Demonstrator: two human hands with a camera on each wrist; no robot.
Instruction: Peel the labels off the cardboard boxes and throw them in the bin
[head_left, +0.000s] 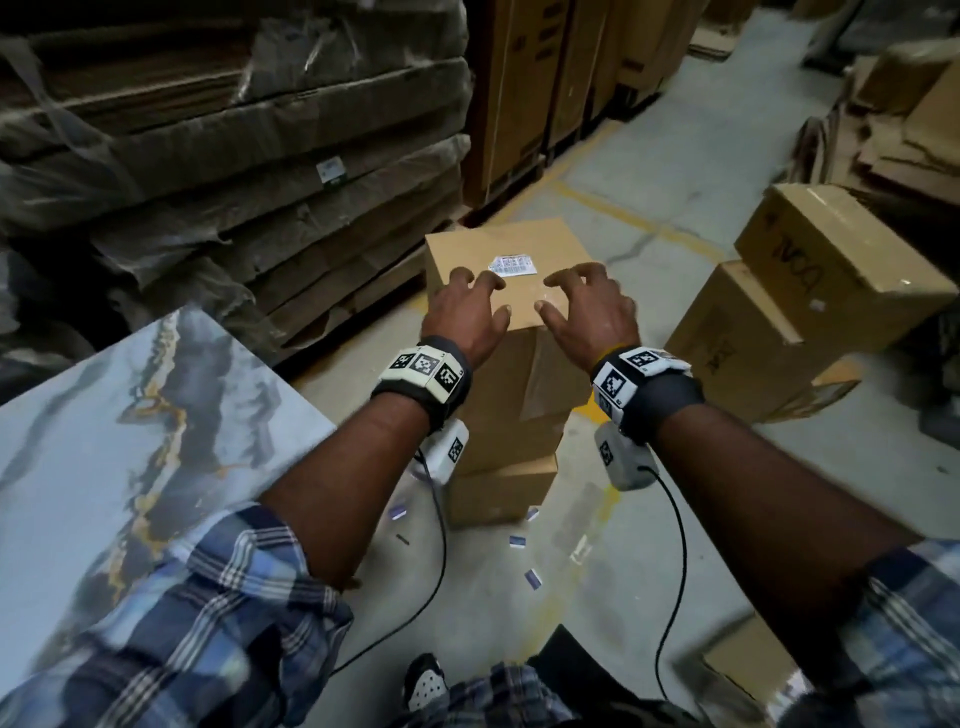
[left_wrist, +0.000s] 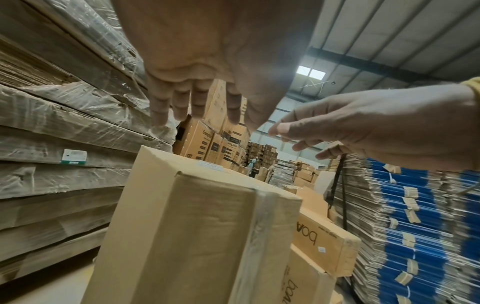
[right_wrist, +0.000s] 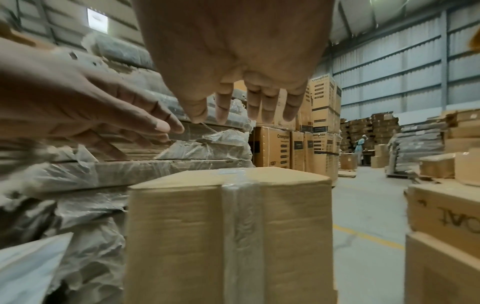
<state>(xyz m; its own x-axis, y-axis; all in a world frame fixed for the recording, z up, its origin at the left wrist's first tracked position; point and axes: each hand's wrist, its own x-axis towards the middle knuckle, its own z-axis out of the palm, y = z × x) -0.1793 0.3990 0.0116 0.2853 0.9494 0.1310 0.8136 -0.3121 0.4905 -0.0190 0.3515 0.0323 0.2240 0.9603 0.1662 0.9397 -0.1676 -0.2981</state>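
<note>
two hands, left (head_left: 465, 312) and right (head_left: 592, 306), hover spread, empty, over one labelled box (head_left: 498, 254).

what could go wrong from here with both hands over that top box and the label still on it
1. The top box sits on a tall narrow stack; a hard pull might tip it.
2. The label lies flat with no lifted corner, so it may tear into bits.
3. No bin shows in any view, and paper scraps already lie on the floor, so peeled pieces may land there. Left hand and right hand hover open above the box.
</note>
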